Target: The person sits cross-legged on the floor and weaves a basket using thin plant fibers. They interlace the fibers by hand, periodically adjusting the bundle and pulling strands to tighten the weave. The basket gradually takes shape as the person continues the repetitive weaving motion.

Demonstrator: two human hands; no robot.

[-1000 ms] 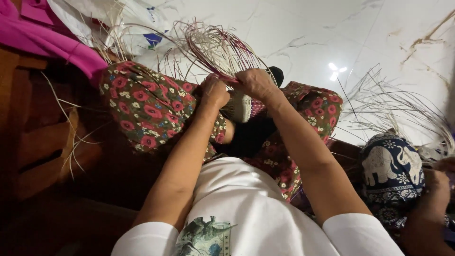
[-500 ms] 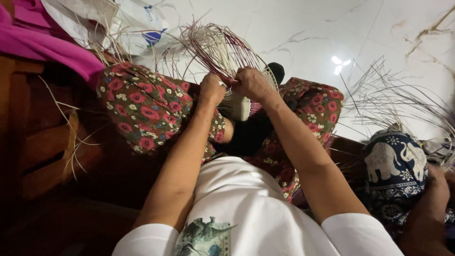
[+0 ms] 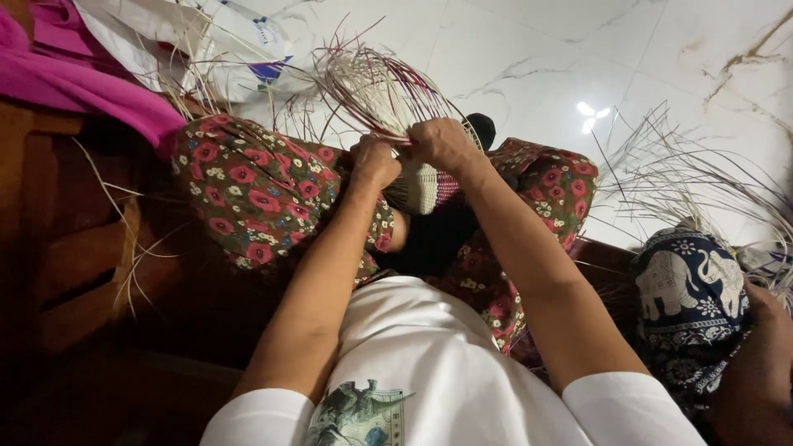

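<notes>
1. Head view is showing the half-woven basket point(image 3: 423, 186) sitting between my knees, its loose strands point(image 3: 376, 83) fanning toward eleven o'clock.
2. My right hand point(image 3: 439, 142) is closing on the strand bundle, nearer it than the other.
3. My left hand point(image 3: 373, 161) is gripping the basket rim at nine o'clock.
</notes>
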